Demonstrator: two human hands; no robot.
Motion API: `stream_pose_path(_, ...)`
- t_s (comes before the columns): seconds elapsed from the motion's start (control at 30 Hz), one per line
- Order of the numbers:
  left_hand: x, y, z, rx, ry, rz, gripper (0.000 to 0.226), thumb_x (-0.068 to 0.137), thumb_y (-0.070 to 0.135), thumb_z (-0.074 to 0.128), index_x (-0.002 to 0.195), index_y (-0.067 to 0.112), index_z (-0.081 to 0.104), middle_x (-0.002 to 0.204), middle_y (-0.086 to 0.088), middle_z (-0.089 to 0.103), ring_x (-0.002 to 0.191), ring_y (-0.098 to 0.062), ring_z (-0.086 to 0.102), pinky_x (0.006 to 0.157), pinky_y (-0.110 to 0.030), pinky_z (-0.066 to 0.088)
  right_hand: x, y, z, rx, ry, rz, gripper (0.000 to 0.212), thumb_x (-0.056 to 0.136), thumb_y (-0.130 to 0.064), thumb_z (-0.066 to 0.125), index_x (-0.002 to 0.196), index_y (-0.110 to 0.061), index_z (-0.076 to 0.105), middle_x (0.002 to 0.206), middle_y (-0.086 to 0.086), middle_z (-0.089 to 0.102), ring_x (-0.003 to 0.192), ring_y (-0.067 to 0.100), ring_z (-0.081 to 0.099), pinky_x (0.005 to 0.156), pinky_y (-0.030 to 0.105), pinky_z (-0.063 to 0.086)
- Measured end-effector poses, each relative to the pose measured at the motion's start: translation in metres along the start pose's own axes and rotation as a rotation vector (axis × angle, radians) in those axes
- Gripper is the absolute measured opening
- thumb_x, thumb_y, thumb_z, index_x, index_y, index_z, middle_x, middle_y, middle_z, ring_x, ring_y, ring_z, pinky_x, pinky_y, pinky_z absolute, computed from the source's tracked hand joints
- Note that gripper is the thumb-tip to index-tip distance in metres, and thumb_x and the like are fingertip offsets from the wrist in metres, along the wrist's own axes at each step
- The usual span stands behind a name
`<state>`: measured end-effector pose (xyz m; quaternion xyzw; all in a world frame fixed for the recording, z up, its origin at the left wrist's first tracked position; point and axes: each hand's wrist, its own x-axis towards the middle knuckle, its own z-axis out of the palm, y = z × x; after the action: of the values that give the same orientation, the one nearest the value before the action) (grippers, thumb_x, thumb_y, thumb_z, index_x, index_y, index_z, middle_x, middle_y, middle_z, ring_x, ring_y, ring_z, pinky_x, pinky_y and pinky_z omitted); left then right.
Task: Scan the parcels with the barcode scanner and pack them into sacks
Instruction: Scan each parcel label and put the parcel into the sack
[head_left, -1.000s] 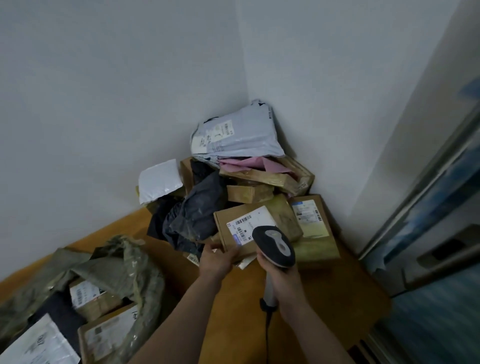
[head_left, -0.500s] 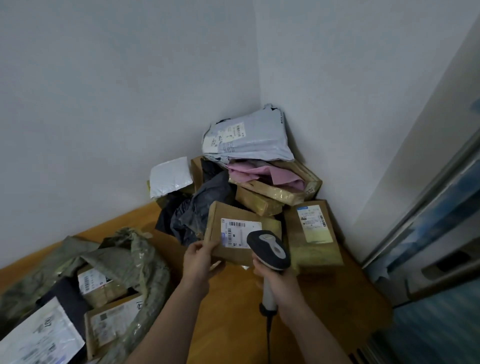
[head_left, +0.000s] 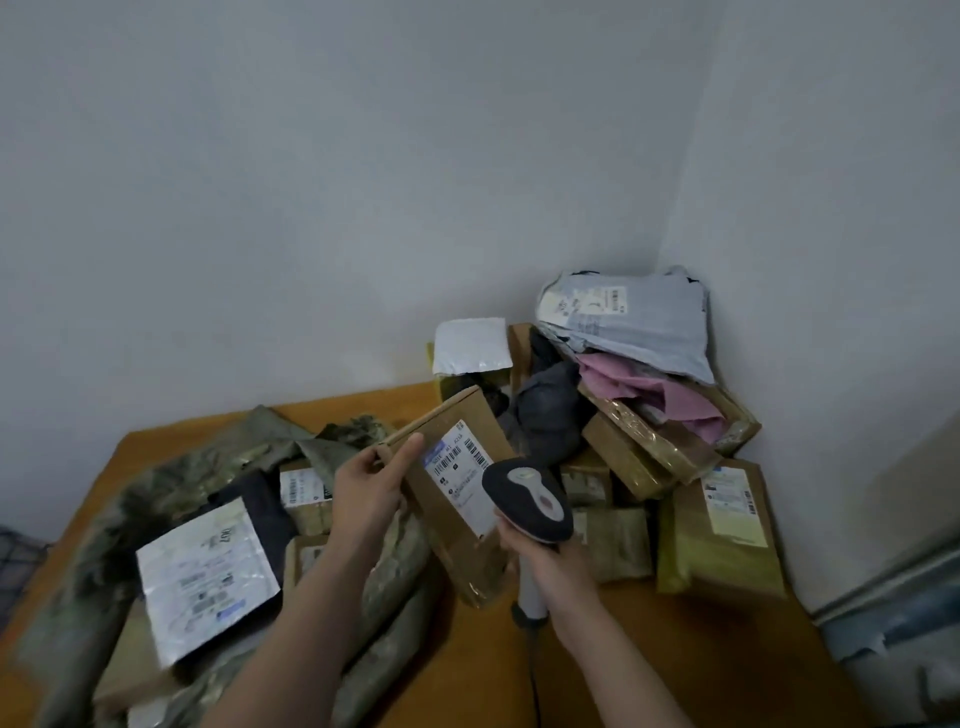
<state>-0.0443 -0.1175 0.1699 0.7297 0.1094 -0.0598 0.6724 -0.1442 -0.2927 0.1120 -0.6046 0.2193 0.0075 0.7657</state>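
My left hand (head_left: 366, 491) grips the upper left edge of a brown cardboard parcel (head_left: 457, 499) with a white barcode label, held tilted above the wooden table. My right hand (head_left: 545, 564) holds the dark barcode scanner (head_left: 527, 499) by its grey handle, its head right in front of the parcel's label. A green-grey sack (head_left: 171, 483) lies open at the left, with several parcels inside, among them a white mailer (head_left: 205, 574) and small boxes. A pile of parcels fills the corner: a grey mailer (head_left: 631, 317), a pink bag (head_left: 654, 387), taped boxes (head_left: 644, 447).
The wooden table (head_left: 675, 654) meets two white walls at the back right corner. A flat brown parcel with a label (head_left: 724, 530) lies at the right. The scanner's cable hangs down toward the front edge. A metal frame runs along the far right.
My left hand has lifted the brown parcel off the pile and swung it left toward the sack. The scanner stayed close to its label. The view has turned left.
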Motion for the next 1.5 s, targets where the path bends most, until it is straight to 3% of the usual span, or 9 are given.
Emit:
stream_pose_path(0.17, 0.004, 0.003, -0.034, -0.015, 0.004, -0.015, 0.064, 0.075, 0.070, 0.072, 0.100, 0.011, 0.074, 0.086, -0.011, 0.077, 0.076, -0.035, 0.072, 0.063, -0.042, 0.054, 0.001, 0.002, 0.029, -0.060, 0.036, 0.023, 0.053, 0.079, -0.043, 0.086, 0.127, -0.028, 0.068, 0.121, -0.002, 0.072, 0.110, 0.019, 0.067, 0.094, 0.041, 0.057)
stream_pose_path(0.33, 0.003, -0.005, -0.050, 0.120, -0.079, 0.016, 0.043, 0.085, 0.058, 0.074, 0.109, 0.022, 0.071, 0.095, -0.001, 0.077, 0.090, -0.023, 0.073, 0.066, -0.034, 0.056, -0.004, 0.009, 0.049, -0.100, -0.016, -0.001, 0.088, 0.055, -0.068, 0.086, 0.134, -0.034, 0.065, 0.134, -0.011, 0.064, 0.126, 0.016, 0.056, 0.112, 0.050, 0.045)
stream_pose_path(0.53, 0.005, -0.021, -0.074, 0.116, -0.143, -0.038, 0.026, 0.088, 0.031, 0.079, 0.111, 0.021, 0.070, 0.103, -0.003, 0.076, 0.099, -0.023, 0.073, 0.091, -0.050, 0.060, -0.009, 0.011, 0.061, -0.057, -0.020, -0.014, 0.085, 0.056, -0.068, 0.088, 0.131, -0.033, 0.066, 0.129, -0.011, 0.067, 0.121, 0.013, 0.059, 0.110, 0.049, 0.047)
stream_pose_path(0.73, 0.003, -0.031, -0.077, 0.270, -0.161, 0.033, 0.057, 0.103, 0.051, 0.051, 0.156, 0.034, 0.037, 0.131, -0.003, 0.064, 0.111, -0.020, 0.065, 0.085, -0.042, 0.059, -0.014, 0.013, 0.072, -0.048, -0.036, -0.010, 0.063, 0.073, -0.054, 0.083, 0.131, -0.034, 0.066, 0.132, -0.011, 0.064, 0.125, 0.015, 0.056, 0.112, 0.051, 0.045)
stream_pose_path(0.9, 0.014, -0.034, -0.093, 0.324, -0.264, 0.026, 0.071, 0.096, 0.020, 0.072, 0.147, 0.042, 0.028, 0.112, 0.004, 0.066, 0.096, -0.012, 0.067, 0.062, -0.022, 0.054, -0.015, 0.008, 0.079, -0.039, -0.036, -0.037, 0.066, 0.070, -0.058, 0.082, 0.129, -0.032, 0.069, 0.133, -0.012, 0.065, 0.125, 0.013, 0.056, 0.111, 0.048, 0.045)
stream_pose_path(1.13, 0.021, -0.039, -0.107, 0.211, -0.229, 0.025, 0.051, 0.095, 0.006, 0.071, 0.134, 0.026, 0.046, 0.117, -0.010, 0.067, 0.107, -0.027, 0.068, 0.082, -0.041, 0.063, -0.022, 0.002, 0.094, -0.108, -0.138, -0.116, 0.024, 0.088, -0.027, 0.077, 0.111, -0.023, 0.076, 0.101, -0.017, 0.077, 0.099, -0.003, 0.068, 0.072, 0.011, 0.053)
stream_pose_path(1.2, 0.021, -0.036, -0.110, 0.212, -0.218, 0.056, 0.049, 0.098, 0.010, 0.068, 0.136, 0.033, 0.048, 0.116, -0.005, 0.068, 0.105, -0.025, 0.069, 0.074, -0.034, 0.062, -0.024, -0.002, 0.099, -0.145, -0.163, -0.142, 0.014, 0.088, -0.026, 0.076, 0.080, -0.015, 0.074, 0.069, -0.005, 0.074, 0.070, 0.011, 0.070, 0.061, 0.017, 0.053)
stream_pose_path(1.27, 0.021, -0.035, -0.112, 0.235, -0.203, 0.075, 0.048, 0.100, 0.016, 0.066, 0.138, 0.038, 0.046, 0.115, -0.001, 0.066, 0.101, -0.021, 0.069, 0.063, -0.024, 0.056, -0.024, 0.000, 0.103, -0.212, -0.153, -0.183, 0.037, 0.091, -0.026, 0.075, 0.058, -0.020, 0.062, 0.053, 0.001, 0.058, 0.054, 0.017, 0.056, 0.057, 0.025, 0.048)
stream_pose_path(1.5, 0.015, -0.036, -0.117, 0.214, -0.182, 0.109, 0.049, 0.102, 0.019, 0.064, 0.144, 0.035, 0.044, 0.118, -0.001, 0.066, 0.101, -0.019, 0.069, 0.063, -0.023, 0.056, -0.031, -0.006, 0.108, -0.215, -0.145, -0.129, 0.040, 0.095, -0.025, 0.072, 0.057, -0.025, 0.059, 0.051, 0.001, 0.046, 0.047, 0.016, 0.044, 0.053, 0.033, 0.039)
